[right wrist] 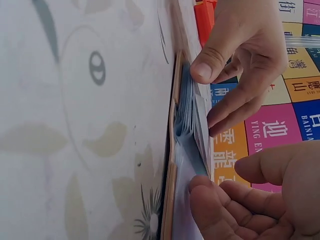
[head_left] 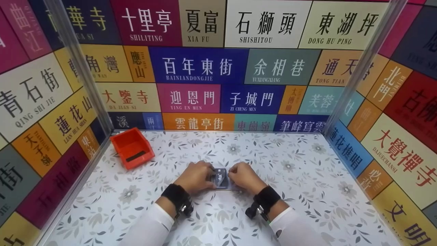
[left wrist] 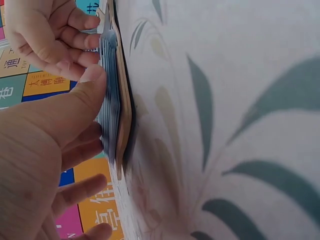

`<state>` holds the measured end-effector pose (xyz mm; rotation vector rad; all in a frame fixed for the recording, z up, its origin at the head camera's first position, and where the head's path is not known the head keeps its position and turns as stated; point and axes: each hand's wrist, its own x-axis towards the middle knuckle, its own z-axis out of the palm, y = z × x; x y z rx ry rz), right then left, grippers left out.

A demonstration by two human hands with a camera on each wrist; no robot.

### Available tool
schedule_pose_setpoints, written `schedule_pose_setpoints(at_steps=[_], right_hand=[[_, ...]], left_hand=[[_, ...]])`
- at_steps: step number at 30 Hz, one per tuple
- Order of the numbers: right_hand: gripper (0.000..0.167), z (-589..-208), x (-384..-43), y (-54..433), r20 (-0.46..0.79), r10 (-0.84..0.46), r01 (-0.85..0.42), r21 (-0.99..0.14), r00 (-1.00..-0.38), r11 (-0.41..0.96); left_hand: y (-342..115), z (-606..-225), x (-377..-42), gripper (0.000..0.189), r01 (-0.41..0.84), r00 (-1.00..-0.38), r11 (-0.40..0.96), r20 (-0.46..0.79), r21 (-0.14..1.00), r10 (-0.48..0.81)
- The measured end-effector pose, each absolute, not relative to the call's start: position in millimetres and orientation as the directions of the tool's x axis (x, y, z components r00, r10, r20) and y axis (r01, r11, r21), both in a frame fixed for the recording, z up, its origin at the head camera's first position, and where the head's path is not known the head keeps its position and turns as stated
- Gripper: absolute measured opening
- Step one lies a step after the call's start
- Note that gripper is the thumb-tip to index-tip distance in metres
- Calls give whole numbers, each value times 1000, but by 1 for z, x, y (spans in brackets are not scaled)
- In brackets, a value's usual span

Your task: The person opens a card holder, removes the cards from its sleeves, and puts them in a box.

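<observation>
A small card holder with clear plastic sleeves lies spread on the table. In the head view a dark card with pale print shows in its left half. Its tan cover lies against the tabletop, under a thick stack of bluish sleeves. My left hand holds the stack at its left side, thumb on the near edge, forefinger farther back. My right hand, fingers curled, pinches the edge of a sleeve that tilts up from the stack; its fingertips partly hide the contact.
An orange-red plastic bin with a dark strip on its front stands at the back left. The white tabletop has a leaf print. Walls of coloured sign panels enclose its back and sides.
</observation>
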<state>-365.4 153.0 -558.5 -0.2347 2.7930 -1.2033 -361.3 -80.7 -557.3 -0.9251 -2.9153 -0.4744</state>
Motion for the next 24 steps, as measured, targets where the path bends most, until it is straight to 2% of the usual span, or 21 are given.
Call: schedule_pose_setpoints(at_steps=[5,14,24], right_hand=[[30,-564,-368,151,-104,-175,-19,-811,-979,585],[36,-568,-371,150,-145,-176,29,-842,-974,538],[39,-569,-370,151,-152,-193,32,-857,-969,514]], left_hand=[[-79,-558,-361,48,579,-813,760,136,295,567],[-76,-560,-365,43,556,-824,758,107,340,556],[-71,-553,-362,35,583,-808,754,116,303,578]])
